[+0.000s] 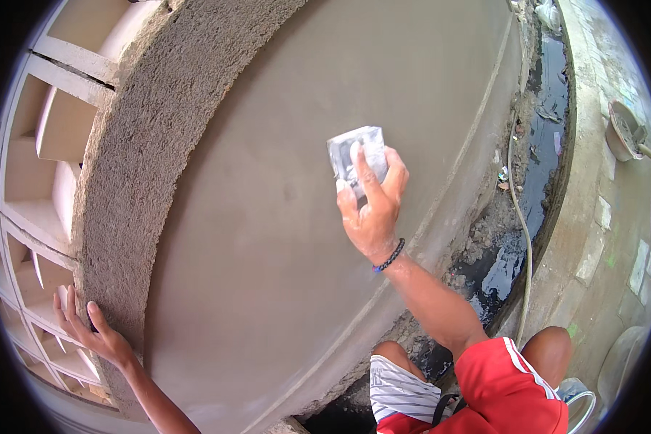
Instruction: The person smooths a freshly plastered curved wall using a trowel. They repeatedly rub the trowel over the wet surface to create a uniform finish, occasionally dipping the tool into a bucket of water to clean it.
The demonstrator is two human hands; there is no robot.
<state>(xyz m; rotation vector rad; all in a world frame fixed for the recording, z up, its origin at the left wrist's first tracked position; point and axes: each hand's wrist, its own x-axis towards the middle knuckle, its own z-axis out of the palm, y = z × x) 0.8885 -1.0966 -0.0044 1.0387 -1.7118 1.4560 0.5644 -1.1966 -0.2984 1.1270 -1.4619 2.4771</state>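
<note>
My right hand (375, 210) grips a pale rectangular block (358, 153), smeared grey and white like a sponge or piece of foam. It lies against the smooth grey plastered wall (267, 181), with my fingers spread over its back and sides. A dark beaded bracelet circles that wrist. Far to the left, my left hand (98, 334) rests with fingers apart on the rough cement band (159, 123) beside the openwork block screen (32, 173). Nothing shows in the left hand.
Right of the wall runs a ditch of dark water (546, 94) with rubble and litter. A pale hose (519, 210) trails along it. Beyond, a basin (622, 134) with a handled tool stands on the paved walkway (593, 239). A bucket (577, 401) is near my knee.
</note>
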